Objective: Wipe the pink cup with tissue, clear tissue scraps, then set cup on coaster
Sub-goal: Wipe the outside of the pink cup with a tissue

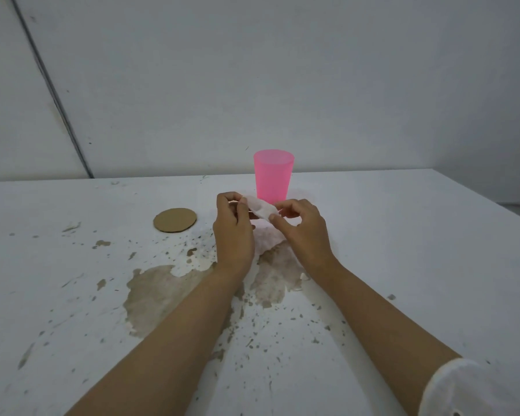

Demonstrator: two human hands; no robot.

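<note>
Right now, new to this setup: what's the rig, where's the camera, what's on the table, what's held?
No machine: a person works bare-handed, filmed by one wide-angle camera worn on the head, looking forward and down. The left hand and right hand each pinch an end of a small crumpled white tissue. Behind it a translucent pink plastic cup stands upright on the worn white table, its paint flaked in brown patches. A round brown cardboard coaster lies flat left of the cup, apart from it, nothing on it.
</note>
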